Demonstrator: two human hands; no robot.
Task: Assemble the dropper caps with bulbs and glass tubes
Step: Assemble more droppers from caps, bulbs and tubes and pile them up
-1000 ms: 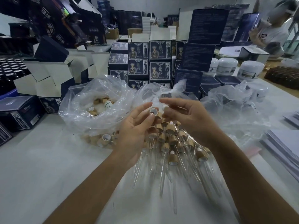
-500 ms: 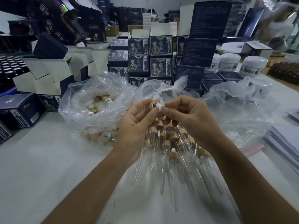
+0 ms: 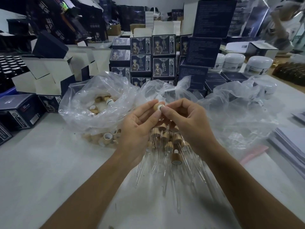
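Observation:
My left hand (image 3: 140, 128) pinches a tan wood-look dropper cap (image 3: 157, 105) between thumb and fingers above the table. My right hand (image 3: 186, 119) pinches a white rubber bulb (image 3: 161, 107) and presses it into the cap's opening with thumb and forefinger. Below my hands lies a pile of assembled droppers (image 3: 171, 146), tan caps with clear glass tubes pointing toward me. Loose caps fill a clear plastic bag (image 3: 99, 103) at the left.
Another crumpled clear bag (image 3: 239, 109) lies at the right. Dark printed boxes (image 3: 163, 55) are stacked behind, with open white cartons (image 3: 54, 75) left, white jars (image 3: 257, 65) back right and a paper stack (image 3: 290, 142) at the right edge. A person sits far right.
My hands rose slightly and closed together. The white bulb, held free beside the cap half a second ago, now sits in the cap's opening under my right fingertips.

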